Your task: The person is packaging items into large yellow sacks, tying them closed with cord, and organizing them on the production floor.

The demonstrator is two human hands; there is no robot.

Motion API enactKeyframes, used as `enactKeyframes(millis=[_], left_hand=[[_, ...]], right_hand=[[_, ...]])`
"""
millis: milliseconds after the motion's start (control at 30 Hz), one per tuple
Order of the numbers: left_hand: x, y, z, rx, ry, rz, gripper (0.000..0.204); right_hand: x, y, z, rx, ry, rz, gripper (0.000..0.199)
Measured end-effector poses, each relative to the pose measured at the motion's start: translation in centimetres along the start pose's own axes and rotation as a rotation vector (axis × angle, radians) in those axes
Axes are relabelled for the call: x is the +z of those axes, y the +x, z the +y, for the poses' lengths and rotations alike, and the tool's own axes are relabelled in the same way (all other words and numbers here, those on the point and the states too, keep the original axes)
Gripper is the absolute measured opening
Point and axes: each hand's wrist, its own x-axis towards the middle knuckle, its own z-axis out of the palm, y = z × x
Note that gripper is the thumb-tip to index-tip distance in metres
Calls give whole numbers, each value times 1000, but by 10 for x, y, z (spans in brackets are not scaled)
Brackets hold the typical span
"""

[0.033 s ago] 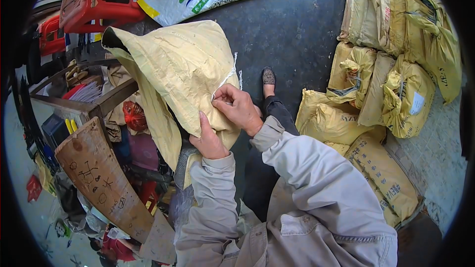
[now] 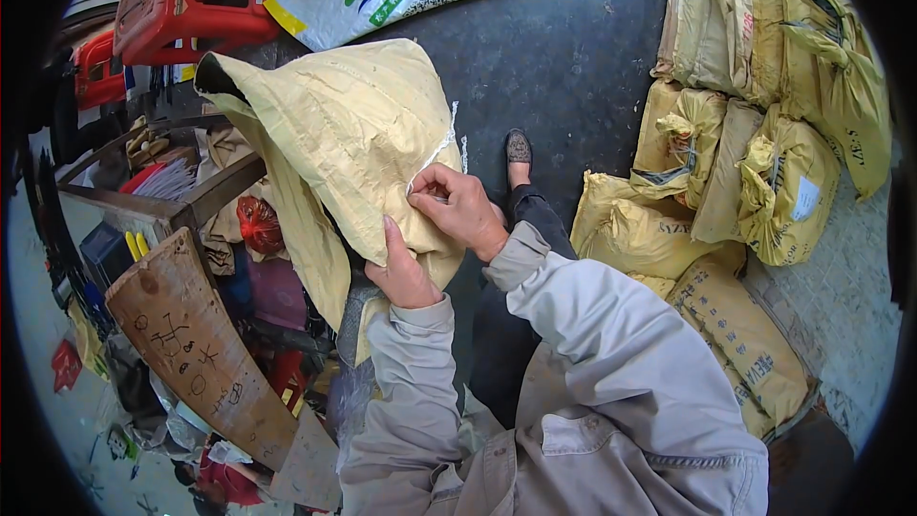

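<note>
Sack: the yellow woven sack hangs at 11 o'clock from your hands, over the cluttered rack.
Left hand: you clench a lower fold.
Right hand: you pinch the stitched edge.
Handling: likely light, floppy, slick; grip seams.

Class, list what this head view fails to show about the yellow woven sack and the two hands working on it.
- Yellow woven sack: its contents, hidden by its own fabric.
- Left hand: fingers hidden behind the sack's fold.
- Right hand: what its fingertips pinch at the sack's edge, too small.
- Stacked sacks: cut off by the fisheye rim.
</note>
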Motion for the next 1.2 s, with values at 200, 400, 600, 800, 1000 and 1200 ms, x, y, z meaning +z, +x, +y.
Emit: enactKeyframes(millis=[200,400,600,800,1000,1200], left_hand=[[1,1,3,-18,-32,16,33],[-1,1,3,-30,-18,39,33],[-1,-3,3,-62,-17,33,35],[-3,-2,3,-39,1,37,35],[-1,-3,1,-20,43,41,34],[-1,-6,1,-14,62,38,33]], right_hand=[[3,1,8,-89,28,-2,8],[10,-8,8,-227,-164,95,7],[9,-11,-2,-169,-116,154,9],[8,-9,0,-94,-75,95,12],[11,-12,3,-336,-257,180,12],[12,-17,3,-415,-337,182,16]])
